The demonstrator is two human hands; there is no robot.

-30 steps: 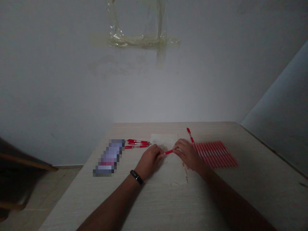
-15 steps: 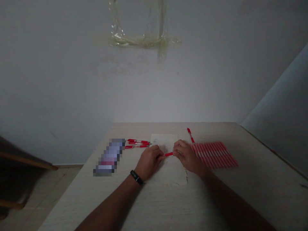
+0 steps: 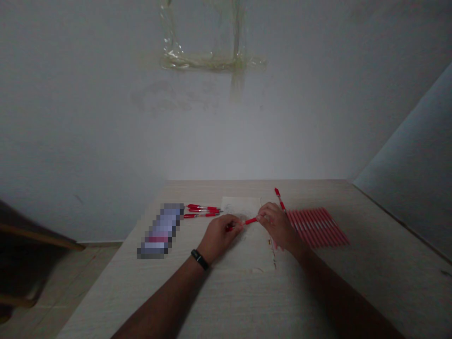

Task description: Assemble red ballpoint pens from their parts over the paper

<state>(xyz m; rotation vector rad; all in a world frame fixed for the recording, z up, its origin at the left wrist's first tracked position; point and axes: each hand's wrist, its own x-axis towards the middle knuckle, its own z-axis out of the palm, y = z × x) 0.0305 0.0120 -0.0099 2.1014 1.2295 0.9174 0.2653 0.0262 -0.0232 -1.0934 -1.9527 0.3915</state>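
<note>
Pen (image 3: 250,221) sits pinched between my left hand (image 3: 218,238) and right hand (image 3: 277,226), both gripping it; another pen (image 3: 280,198) lies at one o'clock, red tubes (image 3: 318,227) at two.

Left of left hand (image 3: 217,240): red pens (image 3: 203,211), pixelated package (image 3: 160,230). Right of right hand (image 3: 278,227): pen row (image 3: 318,227). Flat paper (image 3: 243,205) passable.

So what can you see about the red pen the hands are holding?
The red pen is thin and straight, and its barrel looks like shiny plastic. It lies almost flat, sloping up slightly toward the right hand. The fingers of that hand pinch one part, and the left hand pinches the other, with its red tip poking out. It sits over a pale sheet.
</note>
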